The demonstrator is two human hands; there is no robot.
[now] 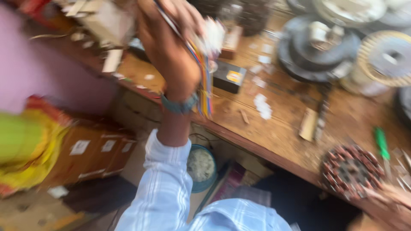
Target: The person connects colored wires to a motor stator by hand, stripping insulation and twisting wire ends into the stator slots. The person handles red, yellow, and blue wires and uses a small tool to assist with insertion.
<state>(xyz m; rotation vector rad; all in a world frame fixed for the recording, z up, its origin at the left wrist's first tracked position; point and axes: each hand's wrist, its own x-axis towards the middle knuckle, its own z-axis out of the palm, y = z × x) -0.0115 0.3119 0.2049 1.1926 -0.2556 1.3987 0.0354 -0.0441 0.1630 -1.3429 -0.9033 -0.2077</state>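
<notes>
The picture is blurred by motion. My left hand (169, 47) is raised over the wooden workbench (278, 124) and closed on a bundle of thin coloured wires (204, 81) that hangs down past my wrist, with white pieces near its top. A blue band circles that wrist. At the lower right, my right hand (391, 205) rests against a round motor stator with copper windings (351, 171) at the bench's near edge; whether it grips the stator is unclear.
A small black box (230, 77) and white scraps lie mid-bench. Dark round metal covers (317, 47) and a ribbed disc (385, 57) sit at the back right. A green-handled tool (381, 143) lies beside the stator. Cardboard boxes (94, 149) and a blue tub (201, 167) stand below.
</notes>
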